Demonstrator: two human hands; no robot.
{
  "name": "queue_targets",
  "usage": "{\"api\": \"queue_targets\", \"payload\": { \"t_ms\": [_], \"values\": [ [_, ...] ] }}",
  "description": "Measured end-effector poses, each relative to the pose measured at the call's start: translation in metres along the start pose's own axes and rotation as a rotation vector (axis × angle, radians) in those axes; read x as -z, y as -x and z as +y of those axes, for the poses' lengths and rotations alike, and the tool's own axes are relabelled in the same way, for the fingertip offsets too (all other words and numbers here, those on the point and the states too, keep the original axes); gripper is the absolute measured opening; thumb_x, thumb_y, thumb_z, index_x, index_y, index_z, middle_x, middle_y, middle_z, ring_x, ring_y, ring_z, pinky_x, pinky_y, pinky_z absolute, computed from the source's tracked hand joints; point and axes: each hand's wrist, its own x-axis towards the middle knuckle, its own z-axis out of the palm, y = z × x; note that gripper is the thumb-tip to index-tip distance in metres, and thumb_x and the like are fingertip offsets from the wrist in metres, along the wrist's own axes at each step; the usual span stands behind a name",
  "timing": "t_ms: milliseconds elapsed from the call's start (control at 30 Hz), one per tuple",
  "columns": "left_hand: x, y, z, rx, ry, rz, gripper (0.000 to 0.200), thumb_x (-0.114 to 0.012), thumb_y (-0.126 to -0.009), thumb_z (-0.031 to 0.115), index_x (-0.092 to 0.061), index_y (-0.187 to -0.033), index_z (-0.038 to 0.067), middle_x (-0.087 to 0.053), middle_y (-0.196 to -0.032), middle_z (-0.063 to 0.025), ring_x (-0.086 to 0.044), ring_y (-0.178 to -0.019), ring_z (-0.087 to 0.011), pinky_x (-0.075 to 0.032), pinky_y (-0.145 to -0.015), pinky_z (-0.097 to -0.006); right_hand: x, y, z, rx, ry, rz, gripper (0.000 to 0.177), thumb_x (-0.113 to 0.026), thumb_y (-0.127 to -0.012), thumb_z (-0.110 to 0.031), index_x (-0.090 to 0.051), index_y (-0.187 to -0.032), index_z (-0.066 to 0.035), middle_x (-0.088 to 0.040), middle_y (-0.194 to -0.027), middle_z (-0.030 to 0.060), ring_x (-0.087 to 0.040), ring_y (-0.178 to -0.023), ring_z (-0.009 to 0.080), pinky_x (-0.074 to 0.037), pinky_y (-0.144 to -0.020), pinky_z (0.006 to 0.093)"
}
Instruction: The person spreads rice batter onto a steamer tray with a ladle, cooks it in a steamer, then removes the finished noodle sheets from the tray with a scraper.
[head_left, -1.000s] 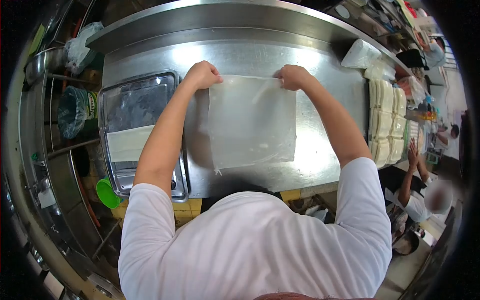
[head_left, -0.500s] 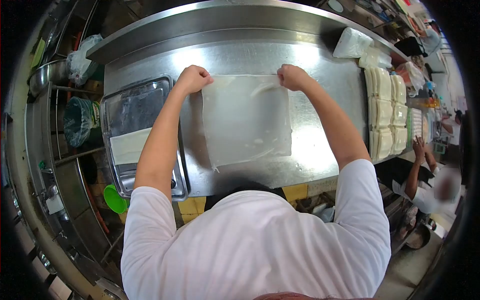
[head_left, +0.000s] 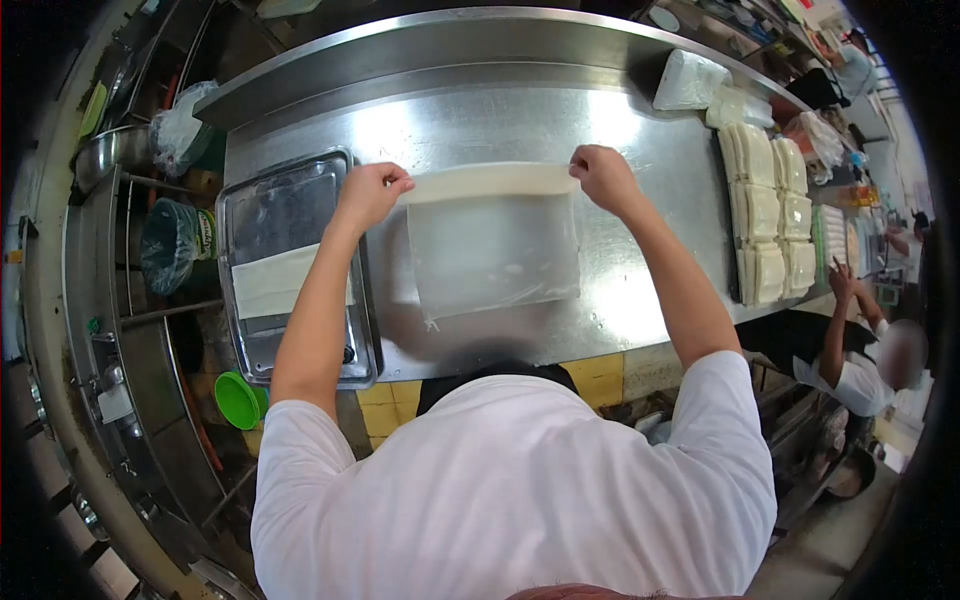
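A thin, translucent whitish sheet (head_left: 495,250), like a rice noodle sheet, lies flat on the steel table (head_left: 640,240) in front of me. Its far edge is turned over toward me, making a creamier, more opaque band (head_left: 490,183). My left hand (head_left: 370,195) pinches the left end of this band, thumb against fingers. At the opposite end, my right hand (head_left: 607,180) is closed on the right corner. Under my left forearm sits a metal tray (head_left: 285,190) holding a folded white sheet (head_left: 270,283), partly hidden by the arm.
Stacks of pale wrapped packs (head_left: 760,215) line the table's right end, with plastic-bagged items (head_left: 690,80) behind them. A raised steel ledge (head_left: 450,45) bounds the far side. A green bucket (head_left: 240,400) is below at left. Another person (head_left: 850,360) is at the right.
Both hands have brought the sheet's far edge over toward me, so a folded opaque band now runs along the top. The camera view has shifted slightly.
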Motion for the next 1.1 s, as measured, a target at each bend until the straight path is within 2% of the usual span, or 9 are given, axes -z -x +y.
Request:
{"api": "queue_targets", "payload": {
  "t_ms": [167, 400, 500, 567, 667, 767, 867, 1000, 1100],
  "values": [
    [-0.034, 0.068, -0.015, -0.175, -0.135, 0.099, 0.013, -0.07, -0.085, 0.021, -0.075, -0.09, 0.01, -0.071, -0.088, -0.0118, -0.067, -0.085, -0.0306, -0.054, -0.077, -0.0392, -0.039, 0.07, 0.011, -0.02, -0.086, 0.065, 0.012, -0.064, -0.085, -0.008, -0.07, -0.091, 0.0, -0.069, -0.096, 0.0205, -0.066, -0.091, 0.04, -0.052, -0.081, 0.0469],
    [-0.059, 0.123, -0.028, -0.265, -0.236, -0.035, 0.01, -0.071, -0.084, 0.012, -0.073, -0.092, 0.007, -0.069, -0.089, -0.0091, -0.064, -0.091, -0.0289, -0.052, -0.081, -0.0408, -0.076, 0.113, -0.003, -0.1, -0.067, -0.101, 0.024, -0.064, -0.086, -0.011, -0.073, -0.107, -0.002, -0.068, -0.113, 0.0195, -0.066, -0.104, 0.0389, -0.053, -0.091, 0.0443],
    [-0.054, 0.121, -0.018, -0.203, -0.194, -0.028, 0.011, -0.072, -0.083, 0.014, -0.073, -0.092, 0.007, -0.069, -0.087, -0.0084, -0.062, -0.087, -0.0289, -0.052, -0.079, -0.0405, -0.092, 0.097, -0.036, -0.029, -0.204, 0.023, 0.04, -0.064, -0.091, -0.017, -0.063, -0.128, -0.002, -0.058, -0.135, 0.0218, -0.058, -0.122, 0.039, -0.048, -0.103, 0.043],
    [-0.05, 0.119, -0.017, -0.211, -0.163, 0.017, 0.011, -0.072, -0.083, 0.015, -0.074, -0.092, 0.008, -0.069, -0.086, -0.0077, -0.062, -0.085, -0.0284, -0.051, -0.077, -0.0397, -0.111, 0.087, -0.045, 0.156, -0.031, -0.008, 0.059, -0.057, -0.099, -0.032, -0.043, -0.147, 0.0, -0.037, -0.156, 0.0218, -0.038, -0.143, 0.0373, -0.033, -0.117, 0.046],
    [-0.038, 0.118, -0.02, -0.222, -0.166, 0.042, 0.011, -0.072, -0.084, 0.016, -0.074, -0.092, 0.008, -0.069, -0.086, -0.0072, -0.062, -0.084, -0.0277, -0.051, -0.076, -0.0396, -0.129, 0.081, -0.011, 0.037, 0.274, -0.036, 0.07, -0.045, -0.103, -0.045, -0.031, -0.153, 0.003, -0.024, -0.163, 0.0219, -0.021, -0.152, 0.0357, -0.018, -0.123, 0.0511],
    [-0.027, 0.122, -0.031, -0.15, -0.145, 0.097, 0.011, -0.072, -0.085, 0.017, -0.074, -0.092, 0.008, -0.07, -0.087, -0.007, -0.062, -0.082, -0.0271, -0.051, -0.076, -0.0399, -0.122, 0.081, 0.021, -0.183, 0.299, 0.01, 0.073, -0.038, -0.105, -0.049, -0.03, -0.153, 0.005, -0.024, -0.162, 0.0246, -0.019, -0.152, 0.037, -0.016, -0.123, 0.0535],
    [-0.022, 0.117, -0.041, -0.098, -0.137, 0.102, 0.013, -0.072, -0.086, 0.019, -0.074, -0.093, 0.008, -0.07, -0.087, -0.0074, -0.063, -0.082, -0.0267, -0.052, -0.075, -0.0393, -0.131, 0.081, 0.011, -0.145, 0.28, 0.015, 0.073, -0.038, -0.105, -0.048, -0.028, -0.153, 0.007, -0.023, -0.162, 0.0268, -0.02, -0.152, 0.0391, -0.015, -0.123, 0.0522],
    [-0.02, 0.095, -0.033, -0.109, -0.073, 0.151, 0.014, -0.072, -0.086, 0.019, -0.075, -0.095, 0.009, -0.071, -0.09, -0.0082, -0.063, -0.081, -0.0272, -0.052, -0.076, -0.0393, -0.167, 0.071, -0.072, 0.076, 0.216, 0.007, 0.074, -0.041, -0.104, -0.047, -0.03, -0.151, 0.009, -0.025, -0.16, 0.0282, -0.021, -0.151, 0.04, -0.016, -0.124, 0.0504],
    [-0.028, 0.068, -0.024, -0.037, -0.037, 0.133, 0.015, -0.068, -0.086, 0.019, -0.074, -0.094, 0.008, -0.073, -0.099, -0.0099, -0.063, -0.1, -0.0323, -0.05, -0.092, -0.0424, -0.201, 0.054, -0.144, 0.214, 0.223, -0.007, 0.076, -0.042, -0.103, -0.048, -0.029, -0.152, 0.008, -0.026, -0.16, 0.0282, -0.02, -0.151, 0.0397, -0.016, -0.123, 0.0503]
  ]
}}
